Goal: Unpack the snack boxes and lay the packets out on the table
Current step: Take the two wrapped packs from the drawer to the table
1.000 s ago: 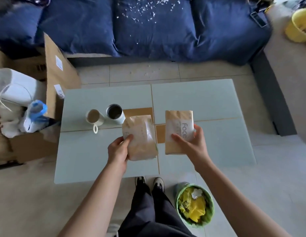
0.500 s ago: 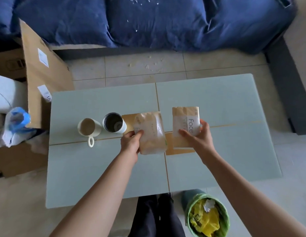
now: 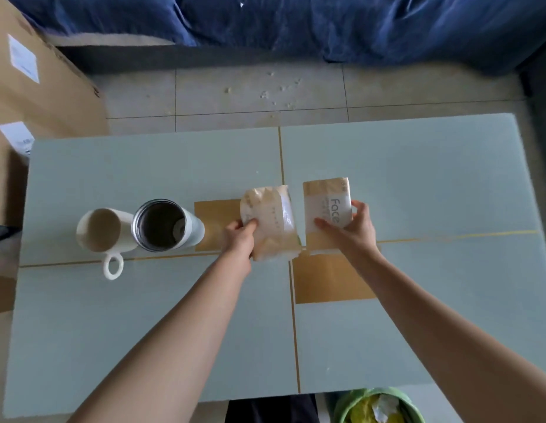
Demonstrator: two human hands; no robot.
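Observation:
My left hand (image 3: 239,239) grips a crumpled tan packet (image 3: 273,221) by its left edge, over the middle of the pale green table (image 3: 143,315). Just to its right, my right hand (image 3: 354,230) holds a flatter tan packet (image 3: 326,206) printed "Face", thumb on its front and fingers round its right edge. Both packets hang low over the table's centre, side by side with a small gap between them. I cannot tell whether either one touches the tabletop.
A white mug (image 3: 102,232) and a steel-rimmed tumbler (image 3: 165,225) stand left of the packets. A large cardboard box (image 3: 36,87) stands at the far left. A green bin (image 3: 378,406) with yellow waste sits under the near edge. A blue sofa (image 3: 296,22) lies beyond the table.
Both hands have carried the packets forward and lower over the table's centre. My head has leaned in, so the table fills more of the view.

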